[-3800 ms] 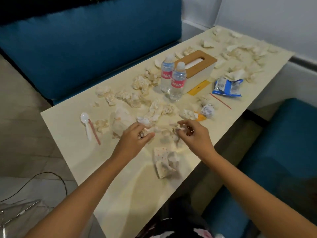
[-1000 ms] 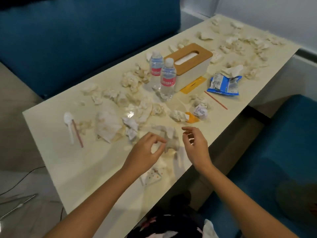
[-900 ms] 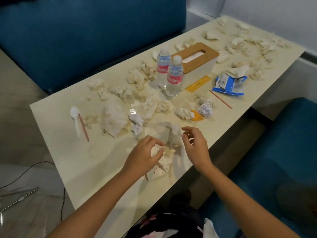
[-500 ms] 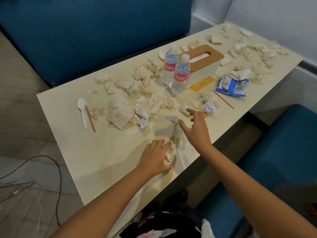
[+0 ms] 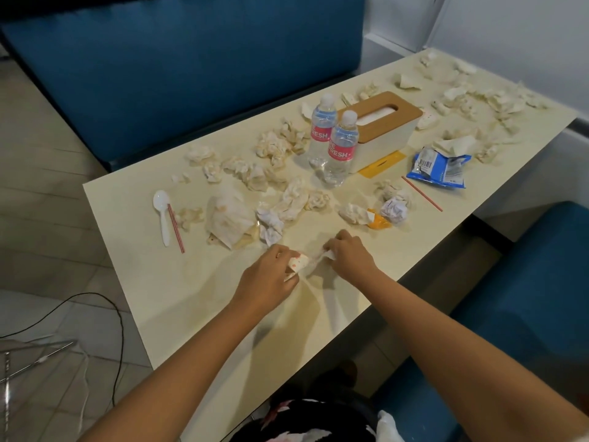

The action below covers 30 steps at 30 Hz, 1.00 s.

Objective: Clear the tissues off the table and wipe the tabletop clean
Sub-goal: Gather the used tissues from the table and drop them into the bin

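Observation:
A cream table [image 5: 191,307] is strewn with several crumpled tissues, such as a large flattened one [image 5: 228,218] at the left and a wad [image 5: 353,213] near the middle. My left hand [image 5: 267,279] and my right hand [image 5: 349,258] sit close together near the front edge. Between them they hold one spotted tissue [image 5: 301,261]; the left hand grips its near end and the right hand pinches its far end. More tissues [image 5: 497,103] cover the far right end of the table.
Two water bottles [image 5: 341,145] stand beside a wooden-topped tissue box [image 5: 387,122]. A blue wrapper [image 5: 438,169], a white plastic spoon [image 5: 162,215], two red straws [image 5: 175,228] and an orange scrap [image 5: 377,223] lie about. Blue sofas flank the table; a cable lies on the floor at left.
My left hand dropped onto the spotted tissue and gathered it up. My right hand, which was reaching toward the middle tissues, came back and took the other end.

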### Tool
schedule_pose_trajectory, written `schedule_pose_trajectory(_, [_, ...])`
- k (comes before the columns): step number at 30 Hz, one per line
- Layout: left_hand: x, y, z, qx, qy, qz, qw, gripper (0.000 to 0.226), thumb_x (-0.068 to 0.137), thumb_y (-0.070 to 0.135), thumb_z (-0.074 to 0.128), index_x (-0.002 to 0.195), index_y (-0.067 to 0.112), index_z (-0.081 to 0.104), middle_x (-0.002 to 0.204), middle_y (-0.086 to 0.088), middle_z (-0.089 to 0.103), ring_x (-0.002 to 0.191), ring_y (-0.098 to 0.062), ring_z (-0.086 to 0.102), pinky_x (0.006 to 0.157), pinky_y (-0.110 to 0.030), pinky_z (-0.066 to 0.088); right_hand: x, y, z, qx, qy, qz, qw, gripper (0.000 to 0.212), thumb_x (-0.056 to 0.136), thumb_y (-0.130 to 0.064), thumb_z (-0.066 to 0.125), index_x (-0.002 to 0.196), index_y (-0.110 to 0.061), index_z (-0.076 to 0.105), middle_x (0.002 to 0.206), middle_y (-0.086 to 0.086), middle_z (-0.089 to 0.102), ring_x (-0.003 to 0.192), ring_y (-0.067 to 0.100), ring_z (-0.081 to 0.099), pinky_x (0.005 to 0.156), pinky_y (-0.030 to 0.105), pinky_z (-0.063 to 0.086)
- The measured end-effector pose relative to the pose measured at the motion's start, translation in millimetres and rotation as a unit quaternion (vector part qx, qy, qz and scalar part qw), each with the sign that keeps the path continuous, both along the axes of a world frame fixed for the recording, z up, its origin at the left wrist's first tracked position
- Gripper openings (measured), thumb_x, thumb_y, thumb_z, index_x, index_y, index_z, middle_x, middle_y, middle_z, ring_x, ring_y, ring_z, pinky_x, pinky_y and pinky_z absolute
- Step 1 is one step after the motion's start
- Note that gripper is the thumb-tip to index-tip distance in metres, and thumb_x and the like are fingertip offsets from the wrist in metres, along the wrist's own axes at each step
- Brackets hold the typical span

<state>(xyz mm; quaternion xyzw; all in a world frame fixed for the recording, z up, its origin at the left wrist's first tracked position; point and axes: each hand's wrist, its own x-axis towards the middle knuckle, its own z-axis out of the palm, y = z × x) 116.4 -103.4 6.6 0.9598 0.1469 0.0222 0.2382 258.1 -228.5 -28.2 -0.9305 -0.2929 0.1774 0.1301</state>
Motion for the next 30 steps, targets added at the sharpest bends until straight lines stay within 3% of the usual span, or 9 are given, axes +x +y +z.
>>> schedule_pose_trajectory(3, [6.1,0.9,5.9,-0.031,-0.009,0.020,0.999,0.035,0.089,0.025,0.054,0.123,0.020,0.054,0.121,0.006,0.051,0.098,-0.020,0.059,0.073,-0.030,0.046,6.1,-8.0,4.8,0.107,0.014,-0.024,0.994,0.027,0.084,0.004,0.056,0.109,-0.003,0.065,0.108,0.021,0.051,0.098,0.036,0.052,0.074,0.035,0.041])
schedule_pose_trajectory(7, [32.2,-8.0,19.7,-0.085,-0.043,0.016,0.995,0.031,0.090,0.021,0.054,0.121,0.022,0.057,0.111,0.006,0.051,0.091,-0.014,0.058,0.075,-0.029,0.046,26.0,-23.2,33.9,0.215,-0.003,-0.080,0.973,0.018,0.078,0.005,0.065,0.097,0.005,0.069,0.096,0.026,0.058,0.089,0.037,0.055,0.058,0.018,0.031])
schedule_pose_trajectory(9, [46.6,-13.3,26.7,-0.107,-0.060,0.015,0.992,0.031,0.090,0.019,0.055,0.121,0.022,0.058,0.111,0.006,0.051,0.086,-0.010,0.054,0.075,-0.025,0.044,32.2,-33.1,47.2,0.249,-0.003,-0.113,0.962,0.020,0.079,0.007,0.063,0.098,0.006,0.068,0.098,0.025,0.059,0.091,0.035,0.055,0.060,0.015,0.034])
schedule_pose_trajectory(13, [90.4,-40.7,37.4,-0.131,-0.065,-0.017,0.989,0.030,0.089,0.018,0.057,0.118,0.014,0.059,0.113,-0.002,0.054,0.090,-0.018,0.056,0.080,-0.029,0.045,52.4,-78.0,67.6,0.315,-0.037,-0.185,0.930,0.022,0.082,0.003,0.062,0.103,0.000,0.068,0.101,0.017,0.061,0.093,0.026,0.056,0.073,0.012,0.032])
schedule_pose_trajectory(17, [141.9,-87.2,44.9,-0.131,-0.051,-0.111,0.984,0.032,0.090,0.019,0.055,0.122,0.015,0.056,0.117,-0.004,0.054,0.100,-0.017,0.052,0.083,-0.022,0.039,72.9,-153.9,68.5,0.328,-0.051,-0.306,0.893,0.028,0.085,0.008,0.051,0.103,-0.005,0.068,0.098,0.007,0.057,0.089,0.013,0.050,0.068,0.009,0.036])
schedule_pose_trajectory(19, [165.3,-114.3,46.5,-0.130,-0.024,-0.148,0.980,0.034,0.092,0.024,0.052,0.125,0.016,0.052,0.125,-0.004,0.052,0.111,-0.018,0.050,0.086,-0.021,0.037,74.7,-197.8,64.6,0.332,-0.074,-0.370,0.864,0.030,0.085,0.010,0.047,0.102,-0.005,0.068,0.096,0.004,0.056,0.088,0.014,0.051,0.064,0.003,0.036])
schedule_pose_trajectory(22, [201.4,-168.4,43.7,-0.125,0.026,-0.212,0.969,0.036,0.095,0.030,0.047,0.130,0.018,0.047,0.128,-0.003,0.051,0.113,-0.015,0.049,0.084,-0.020,0.036,70.4,-275.2,56.3,0.312,-0.109,-0.474,0.816,0.033,0.083,0.012,0.046,0.102,-0.004,0.068,0.094,0.005,0.055,0.087,0.016,0.050,0.062,0.001,0.035])
schedule_pose_trajectory(27, [240.8,-259.7,35.3,-0.132,0.064,-0.329,0.933,0.035,0.094,0.027,0.050,0.127,0.016,0.050,0.121,-0.005,0.054,0.103,-0.014,0.052,0.084,-0.021,0.036,56.5,-389.3,39.1,0.239,-0.158,-0.596,0.750,0.026,0.084,0.009,0.052,0.105,0.003,0.066,0.103,0.023,0.059,0.096,0.034,0.054,0.069,0.016,0.028])
schedule_pose_trajectory(30, [253.7,-314.1,27.9,-0.124,0.090,-0.387,0.909,0.034,0.094,0.028,0.049,0.125,0.014,0.051,0.118,-0.006,0.054,0.105,-0.019,0.053,0.090,-0.029,0.042,48.0,-434.1,28.1,0.215,-0.168,-0.651,0.709,0.022,0.087,0.002,0.054,0.106,0.005,0.064,0.106,0.027,0.057,0.100,0.038,0.053,0.083,0.028,0.033])
